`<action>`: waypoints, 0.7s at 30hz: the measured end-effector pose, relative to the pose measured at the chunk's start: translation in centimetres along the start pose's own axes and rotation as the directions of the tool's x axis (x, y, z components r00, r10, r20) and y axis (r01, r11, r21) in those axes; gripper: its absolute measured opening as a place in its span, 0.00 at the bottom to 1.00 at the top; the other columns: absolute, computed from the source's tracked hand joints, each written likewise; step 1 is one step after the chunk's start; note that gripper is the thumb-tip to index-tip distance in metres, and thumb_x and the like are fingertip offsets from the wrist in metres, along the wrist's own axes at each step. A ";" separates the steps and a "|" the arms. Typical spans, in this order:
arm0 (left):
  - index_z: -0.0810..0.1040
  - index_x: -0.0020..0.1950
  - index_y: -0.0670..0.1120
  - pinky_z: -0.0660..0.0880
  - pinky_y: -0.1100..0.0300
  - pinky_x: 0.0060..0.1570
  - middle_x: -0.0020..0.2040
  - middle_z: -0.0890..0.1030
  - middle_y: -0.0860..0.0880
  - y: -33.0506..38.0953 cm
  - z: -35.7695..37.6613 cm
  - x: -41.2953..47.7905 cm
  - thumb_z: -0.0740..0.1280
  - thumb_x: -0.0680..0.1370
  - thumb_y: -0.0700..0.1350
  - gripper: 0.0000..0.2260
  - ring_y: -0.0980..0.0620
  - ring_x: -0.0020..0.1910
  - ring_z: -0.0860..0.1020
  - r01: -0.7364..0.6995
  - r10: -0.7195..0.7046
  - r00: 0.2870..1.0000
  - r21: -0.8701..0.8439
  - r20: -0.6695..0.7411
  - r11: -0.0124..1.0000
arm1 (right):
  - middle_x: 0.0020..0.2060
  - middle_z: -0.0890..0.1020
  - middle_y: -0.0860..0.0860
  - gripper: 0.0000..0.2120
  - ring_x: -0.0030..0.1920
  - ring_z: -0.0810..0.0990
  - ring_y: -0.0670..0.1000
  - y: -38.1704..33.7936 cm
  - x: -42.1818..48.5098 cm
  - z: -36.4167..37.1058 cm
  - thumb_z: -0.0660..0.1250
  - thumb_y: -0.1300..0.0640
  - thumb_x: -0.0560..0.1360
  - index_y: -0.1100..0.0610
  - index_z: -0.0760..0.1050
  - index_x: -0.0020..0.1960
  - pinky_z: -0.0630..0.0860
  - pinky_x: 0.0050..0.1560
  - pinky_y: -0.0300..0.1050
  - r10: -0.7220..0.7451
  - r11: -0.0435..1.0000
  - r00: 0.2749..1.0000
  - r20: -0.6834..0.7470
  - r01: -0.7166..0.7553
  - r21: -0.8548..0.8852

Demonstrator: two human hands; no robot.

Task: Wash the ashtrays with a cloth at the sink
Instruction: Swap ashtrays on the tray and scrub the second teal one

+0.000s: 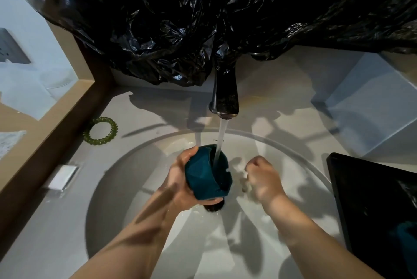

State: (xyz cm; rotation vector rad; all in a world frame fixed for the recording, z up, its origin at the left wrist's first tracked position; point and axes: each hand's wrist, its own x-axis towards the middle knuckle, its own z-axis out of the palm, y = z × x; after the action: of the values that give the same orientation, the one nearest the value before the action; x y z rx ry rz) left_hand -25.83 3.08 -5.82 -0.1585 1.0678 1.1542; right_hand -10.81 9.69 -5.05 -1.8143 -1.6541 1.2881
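Left hand grips the teal ashtray, tilted on its side above the sink, with the faucet stream entering its hollow. Right hand, just right of the ashtray and apart from it, has its fingers curled and is blurred; whether it holds anything cannot be told. A green bead bracelet lies beyond the left hand
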 end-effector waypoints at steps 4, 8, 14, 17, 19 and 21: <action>0.76 0.65 0.49 0.73 0.33 0.53 0.64 0.77 0.38 -1.2 -0.1 1.1 0.63 0.69 0.60 0.27 0.33 0.62 0.74 -0.007 0.009 0.968 -0.010 0.250 1.000 | 0.45 0.82 0.54 0.11 0.46 0.80 0.54 0.1 -0.5 1.5 0.63 0.49 0.77 0.56 0.76 0.51 0.76 0.47 0.45 0.103 0.894 0.948 0.300 -0.220 0.390; 0.74 0.67 0.45 0.75 0.41 0.55 0.61 0.79 0.38 -1.2 0.0 1.6 0.56 0.79 0.58 0.24 0.37 0.61 0.76 -0.059 0.052 0.980 0.031 0.190 0.998 | 0.39 0.82 0.59 0.03 0.39 0.79 0.58 0.7 -0.4 1.3 0.64 0.62 0.74 0.59 0.78 0.45 0.77 0.38 0.46 0.211 0.867 0.931 0.298 -0.319 0.382; 0.75 0.60 0.51 0.81 0.45 0.40 0.55 0.81 0.44 -1.7 0.5 0.7 0.61 0.78 0.61 0.18 0.41 0.52 0.80 -0.150 0.199 0.979 0.474 -0.055 0.868 | 0.38 0.80 0.58 0.07 0.43 0.78 0.59 1.0 0.0 1.5 0.60 0.64 0.74 0.58 0.74 0.39 0.76 0.49 0.53 0.153 0.974 0.975 0.161 -0.176 0.140; 0.71 0.63 0.48 0.81 0.42 0.43 0.56 0.78 0.43 -2.0 0.2 0.2 0.64 0.79 0.47 0.13 0.40 0.53 0.79 -0.135 0.172 0.985 0.548 -0.016 0.825 | 0.43 0.82 0.58 0.02 0.49 0.80 0.60 0.6 -0.2 1.1 0.66 0.58 0.73 0.56 0.77 0.43 0.77 0.55 0.54 0.080 0.986 0.987 0.139 -0.099 0.134; 0.71 0.64 0.43 0.81 0.44 0.39 0.58 0.77 0.39 -1.9 0.4 0.5 0.60 0.78 0.40 0.14 0.38 0.55 0.78 -0.105 0.147 0.988 0.464 -0.054 0.880 | 0.46 0.82 0.56 0.08 0.49 0.79 0.57 0.3 -0.5 0.3 0.68 0.49 0.73 0.54 0.76 0.47 0.76 0.52 0.52 0.054 0.962 0.989 0.135 -0.088 0.257; 0.68 0.65 0.42 0.80 0.46 0.33 0.61 0.75 0.37 -1.8 1.0 0.9 0.60 0.78 0.41 0.16 0.36 0.56 0.77 -0.067 0.110 0.989 0.352 -0.103 0.934 | 0.43 0.78 0.53 0.11 0.44 0.76 0.54 0.9 0.0 -0.5 0.63 0.45 0.77 0.53 0.73 0.47 0.72 0.43 0.46 0.131 0.891 0.988 0.081 -0.154 0.427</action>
State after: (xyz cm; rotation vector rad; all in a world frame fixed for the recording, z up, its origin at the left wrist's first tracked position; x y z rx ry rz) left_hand -23.83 3.46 -6.64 0.1015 1.3820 1.0260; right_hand -9.88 9.64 -5.50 -1.6579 -1.1473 1.6244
